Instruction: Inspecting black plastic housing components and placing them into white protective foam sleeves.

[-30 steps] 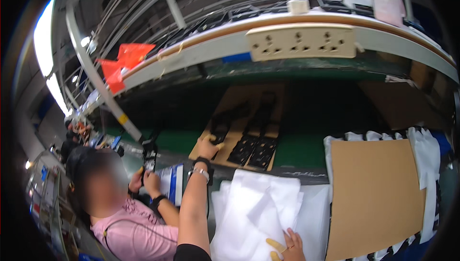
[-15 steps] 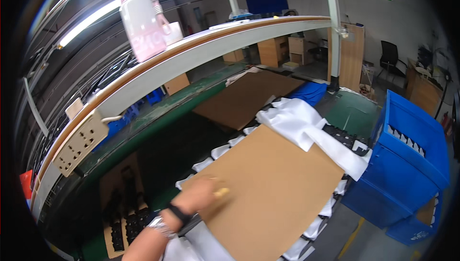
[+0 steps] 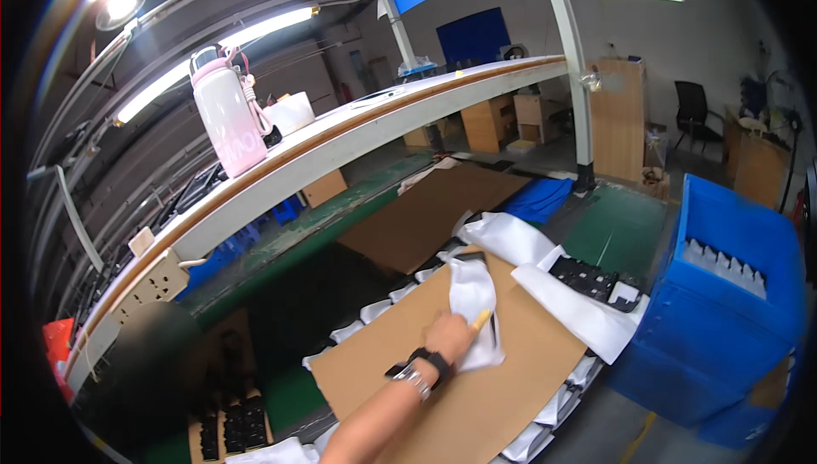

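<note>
now the left hand [image 3: 449, 338] pinches white foam sheet [image 3: 473, 302] atop cardboard sheet [image 3: 477, 396].

Pink bottle [image 3: 226, 115] on shelf [image 3: 357, 136], blue crate [image 3: 723, 311] at right

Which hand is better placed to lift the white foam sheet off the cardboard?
Left. The left hand rests on the white foam sheet, which lies on the cardboard. The right hand is out of view.
</note>
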### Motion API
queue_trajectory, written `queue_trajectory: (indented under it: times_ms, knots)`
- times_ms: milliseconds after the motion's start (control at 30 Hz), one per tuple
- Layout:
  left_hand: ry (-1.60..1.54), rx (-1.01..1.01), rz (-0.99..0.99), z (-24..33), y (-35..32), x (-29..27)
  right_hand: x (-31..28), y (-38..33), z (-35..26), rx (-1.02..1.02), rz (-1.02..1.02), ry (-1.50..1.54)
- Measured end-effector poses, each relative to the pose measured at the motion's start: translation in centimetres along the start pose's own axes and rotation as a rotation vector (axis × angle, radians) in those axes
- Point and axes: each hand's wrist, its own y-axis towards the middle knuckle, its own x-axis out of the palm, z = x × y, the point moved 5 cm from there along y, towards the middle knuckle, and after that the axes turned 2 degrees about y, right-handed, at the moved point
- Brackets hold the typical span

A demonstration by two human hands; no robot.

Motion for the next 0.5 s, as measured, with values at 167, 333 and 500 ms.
queue_trajectory:
  times_ms: [167, 333, 500]
  knots:
    - [0.211, 0.057, 0.144, -4.3, -11.3, -0.4, -0.5, -0.4, -0.8, -0.041, 0.016, 0.05]
    - [0.138, -0.002, 0.181, -6.2, -16.2, -0.8, 0.9, -0.3, -0.9, -0.078, -0.096, 0.116]
    - [-0.008, 0.059, 0.306, -5.2, -20.7, -2.4, 0.3, 0.1, -1.3, -0.06, -0.168, 0.051]
